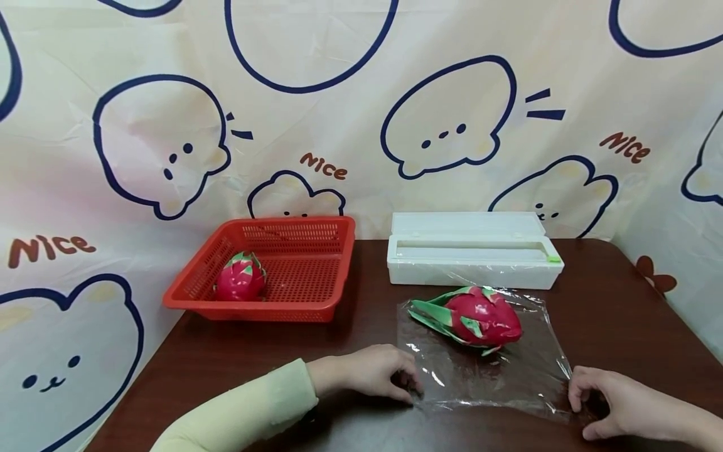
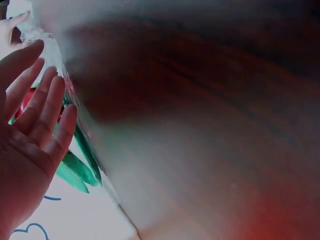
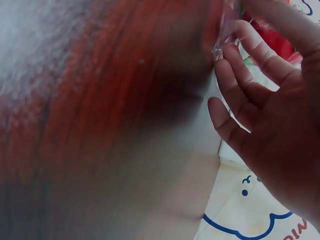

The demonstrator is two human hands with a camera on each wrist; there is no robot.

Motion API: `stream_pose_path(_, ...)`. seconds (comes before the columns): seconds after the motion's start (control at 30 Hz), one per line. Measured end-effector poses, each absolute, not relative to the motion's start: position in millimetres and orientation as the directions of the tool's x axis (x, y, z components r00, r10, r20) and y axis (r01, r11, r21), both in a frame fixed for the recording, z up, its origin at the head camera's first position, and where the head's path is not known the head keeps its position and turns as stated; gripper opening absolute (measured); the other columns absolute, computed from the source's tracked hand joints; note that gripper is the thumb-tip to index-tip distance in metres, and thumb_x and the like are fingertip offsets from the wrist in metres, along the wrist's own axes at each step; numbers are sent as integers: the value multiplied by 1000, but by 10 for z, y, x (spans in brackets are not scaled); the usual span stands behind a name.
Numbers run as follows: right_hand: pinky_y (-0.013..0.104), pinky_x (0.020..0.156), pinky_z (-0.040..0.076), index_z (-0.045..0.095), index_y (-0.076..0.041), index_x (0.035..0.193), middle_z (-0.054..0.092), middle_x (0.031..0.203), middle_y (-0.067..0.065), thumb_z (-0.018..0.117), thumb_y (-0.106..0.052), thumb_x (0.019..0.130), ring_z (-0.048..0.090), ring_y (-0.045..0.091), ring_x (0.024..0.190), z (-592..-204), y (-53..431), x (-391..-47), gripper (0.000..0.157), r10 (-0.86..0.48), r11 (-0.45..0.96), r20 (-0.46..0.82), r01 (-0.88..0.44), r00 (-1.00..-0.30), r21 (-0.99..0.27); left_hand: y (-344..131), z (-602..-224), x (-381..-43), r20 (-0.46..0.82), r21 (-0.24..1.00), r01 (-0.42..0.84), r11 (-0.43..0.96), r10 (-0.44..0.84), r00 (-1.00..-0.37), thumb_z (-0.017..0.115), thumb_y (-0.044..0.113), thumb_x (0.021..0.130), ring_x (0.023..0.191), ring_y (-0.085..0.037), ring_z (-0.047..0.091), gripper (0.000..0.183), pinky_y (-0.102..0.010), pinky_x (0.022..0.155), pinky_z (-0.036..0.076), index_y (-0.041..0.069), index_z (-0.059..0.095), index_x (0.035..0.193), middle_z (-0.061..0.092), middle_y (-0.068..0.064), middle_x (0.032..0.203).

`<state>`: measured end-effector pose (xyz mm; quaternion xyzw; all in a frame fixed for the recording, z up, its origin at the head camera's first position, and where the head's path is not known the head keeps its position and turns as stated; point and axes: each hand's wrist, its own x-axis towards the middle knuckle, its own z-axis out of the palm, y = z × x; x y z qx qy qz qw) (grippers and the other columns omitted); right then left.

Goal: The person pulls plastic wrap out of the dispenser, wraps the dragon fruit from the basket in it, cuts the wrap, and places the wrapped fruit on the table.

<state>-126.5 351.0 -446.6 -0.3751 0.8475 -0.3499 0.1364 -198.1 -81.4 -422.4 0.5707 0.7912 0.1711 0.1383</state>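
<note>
A dragon fruit (image 1: 487,316), pink-red with green leafy scales, lies on a sheet of clear plastic wrap (image 1: 480,383) spread over the dark table. My left hand (image 1: 375,371) is at the sheet's near left corner, its thumb and fingertips pinching the edge. At the near right corner my right hand (image 1: 627,405) pinches the film, which bunches at its fingertips in the right wrist view. Between the two hands the near edge runs fairly straight. The left palm (image 2: 25,160) faces its wrist camera, with the fruit's green leaves (image 2: 75,170) behind it.
A white plastic-wrap box (image 1: 474,273) with its lid raised stands behind the fruit. To the left sits a red perforated basket (image 1: 305,311) holding another dragon fruit (image 1: 240,279). A cartoon-printed sheet (image 1: 361,125) hangs behind the table (image 1: 254,351).
</note>
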Motion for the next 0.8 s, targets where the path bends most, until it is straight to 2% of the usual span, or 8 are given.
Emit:
stream_pose_path(0.13, 21, 57, 43, 63, -25, 86, 56, 88, -13, 76, -4, 82, 53, 2, 78, -4477, 3503, -1272, 25, -755, 404, 89, -567, -650, -718, -814, -4220, -1977, -1, 418, 868, 267, 956, -294, 73, 21, 88, 75, 14, 49, 4, -4, 70, 37, 20, 75, 91, 61, 20, 85)
stream_pose_path(0.3, 22, 59, 48, 66, -22, 86, 65, 92, -10, 73, 3, 82, 61, 5, 81, -4436, 3534, -1289, 26, -764, 357, 128, -579, -633, -733, -857, -4184, -1962, 18, 430, 869, 245, 960, -280, 70, 20, 90, 77, 17, 48, 5, -4, 72, 38, 19, 75, 91, 65, 19, 86)
stream_pose_path(0.5, 17, 66, 48, 67, -20, 83, 69, 95, -9, 72, 1, 84, 62, 4, 87, -4367, 3600, -1286, 22, -740, 409, 86, -549, -667, -729, -931, -4123, -1935, 55, 470, 850, 239, 953, -298, 71, 18, 91, 74, 20, 47, 6, -5, 72, 41, 16, 76, 90, 69, 16, 83)
stream_pose_path(0.8, 14, 65, 47, 68, -22, 85, 70, 89, -10, 73, 2, 84, 63, 5, 81, -4217, 3605, -1269, 24, -693, 461, 116, -561, -711, -687, -980, -4015, -1932, 118, 475, 847, 240, 936, -331, 71, 16, 91, 76, 19, 49, 5, -9, 74, 45, 15, 76, 88, 70, 14, 82)
